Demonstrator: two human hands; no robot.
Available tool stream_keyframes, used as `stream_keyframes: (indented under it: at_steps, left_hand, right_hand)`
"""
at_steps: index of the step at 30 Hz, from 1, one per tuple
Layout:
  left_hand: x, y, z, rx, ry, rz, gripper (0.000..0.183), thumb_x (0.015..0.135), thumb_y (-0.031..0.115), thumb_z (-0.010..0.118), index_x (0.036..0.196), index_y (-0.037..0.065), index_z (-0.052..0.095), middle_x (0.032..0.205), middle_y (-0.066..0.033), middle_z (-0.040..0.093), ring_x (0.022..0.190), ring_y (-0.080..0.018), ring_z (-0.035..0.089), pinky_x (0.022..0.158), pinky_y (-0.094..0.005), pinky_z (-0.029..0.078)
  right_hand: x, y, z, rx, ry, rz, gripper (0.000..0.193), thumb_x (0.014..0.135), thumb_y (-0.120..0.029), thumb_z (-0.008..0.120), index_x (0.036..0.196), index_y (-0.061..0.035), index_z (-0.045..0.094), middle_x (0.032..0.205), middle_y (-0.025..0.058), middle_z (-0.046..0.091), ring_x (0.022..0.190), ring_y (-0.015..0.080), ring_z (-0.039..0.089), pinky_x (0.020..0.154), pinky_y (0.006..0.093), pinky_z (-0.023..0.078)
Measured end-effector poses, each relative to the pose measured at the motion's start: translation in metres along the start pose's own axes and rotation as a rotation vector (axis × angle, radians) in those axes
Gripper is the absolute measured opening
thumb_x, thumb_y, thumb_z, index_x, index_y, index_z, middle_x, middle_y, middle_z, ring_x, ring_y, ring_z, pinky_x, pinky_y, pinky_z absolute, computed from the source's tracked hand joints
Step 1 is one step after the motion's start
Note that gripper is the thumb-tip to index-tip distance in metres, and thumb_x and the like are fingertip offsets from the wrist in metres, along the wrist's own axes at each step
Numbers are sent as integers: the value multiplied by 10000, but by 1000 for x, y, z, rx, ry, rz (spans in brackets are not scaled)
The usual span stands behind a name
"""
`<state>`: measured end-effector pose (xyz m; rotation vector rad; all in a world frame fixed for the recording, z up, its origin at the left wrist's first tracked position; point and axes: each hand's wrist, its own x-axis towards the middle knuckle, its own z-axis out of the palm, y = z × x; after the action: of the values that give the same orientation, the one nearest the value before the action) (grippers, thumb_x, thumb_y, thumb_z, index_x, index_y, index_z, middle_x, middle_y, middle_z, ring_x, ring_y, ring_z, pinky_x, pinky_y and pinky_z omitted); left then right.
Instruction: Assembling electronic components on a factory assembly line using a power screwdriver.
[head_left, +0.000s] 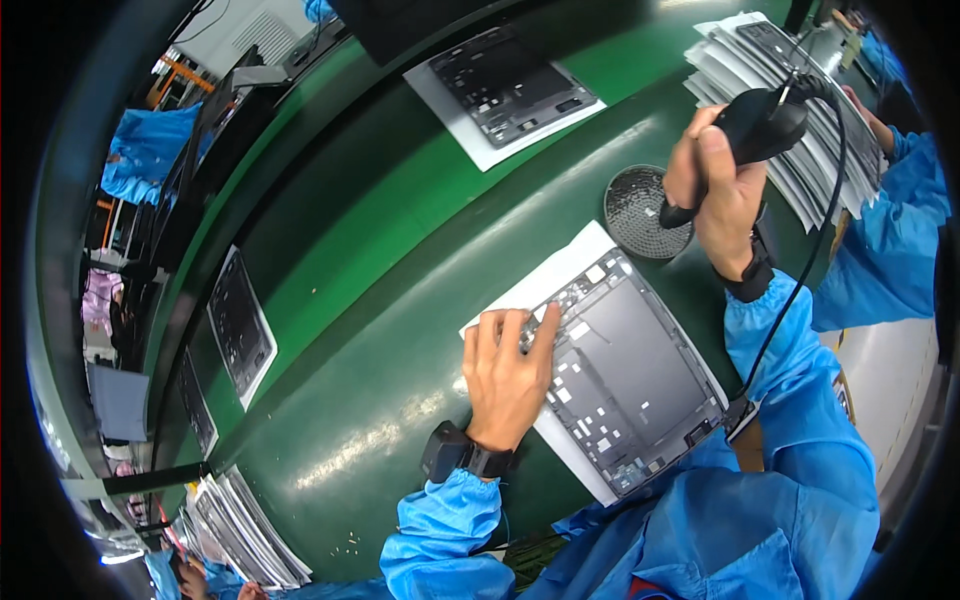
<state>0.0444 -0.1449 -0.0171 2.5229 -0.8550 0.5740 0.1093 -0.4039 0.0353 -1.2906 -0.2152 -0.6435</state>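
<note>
A tablet housing (640,350), dark grey with small parts along its edges, lies on a white sheet (565,275) before me. My left hand (508,375) rests on its left edge, fingers spread and pointing away; whether a small part sits under the fingertips cannot be made out. Raised above the bench, my right hand (728,195) is closed around a black corded hand tool (758,128), whose exact kind does not show. Its narrow lower end hangs over a round, grey dish with a studded surface (640,205). The cable (838,170) loops past my right forearm.
Another tablet housing (510,85) lies on white backing at the far side. Two more stand to the left, one being a dark panel (240,325). Stacks of white sheets are at the right (790,130) and lower left (240,530). A co-worker's blue sleeve (890,260) is at the right.
</note>
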Motion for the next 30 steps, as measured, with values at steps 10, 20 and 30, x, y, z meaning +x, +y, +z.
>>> stream_keyframes:
  at_steps: [10,20,30]
  left_hand:
    - [3,1,6,-42,68,-31,289,755,48,831,1028,122,774,932,-30,651,857,-235,616,711,-375,487]
    - [6,2,7,-174,107,-121,241,750,37,853,916,72,682,903,-65,661,840,-271,627,718,-386,486]
    - [6,1,9,-251,124,-164,307,752,37,852,974,32,640,900,-106,652,833,-316,610,730,-403,492]
  right_hand:
    - [6,3,2,-117,-25,-50,224,1064,-229,562,1012,-15,521,637,40,513,475,102,468,452,254,404]
    - [9,4,4,-93,5,-21,248,1067,-247,561,994,-13,526,636,34,513,473,96,467,456,251,404]
    - [10,6,0,-124,-29,-15,232,1069,-238,559,1033,-11,530,660,37,516,492,100,482,477,255,415]
